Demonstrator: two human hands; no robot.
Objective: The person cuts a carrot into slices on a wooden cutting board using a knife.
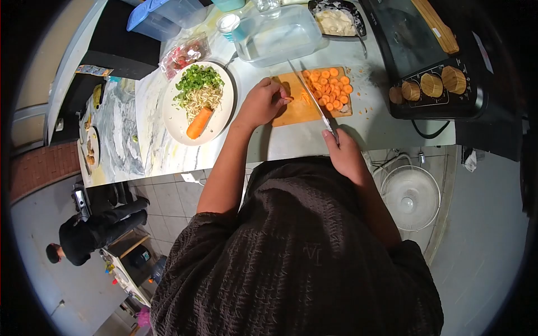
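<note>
My right hand [346, 152] is closed around the handle of a long knife [309, 89], whose blade slants up and left over the wooden cutting board [283, 116]. Fingers curled, my left hand [264, 102] pinches a small carrot piece [288, 99] at the board's left side. Between that hand and the blade lie thin carrot strips [305, 97]. Round carrot slices [334, 89] are heaped on the board's right half. Left of my left forearm, a white plate [172, 120] carries chopped greens [196, 78], bean sprouts [204, 99] and a carrot chunk [200, 123].
Behind the board stand a clear plastic container [274, 36] and a black tray [363, 28] of pale food with a utensil. A black appliance [437, 84] with wooden knobs is at right. A bag [185, 55] lies behind the plate. Another person [81, 238] is at lower left.
</note>
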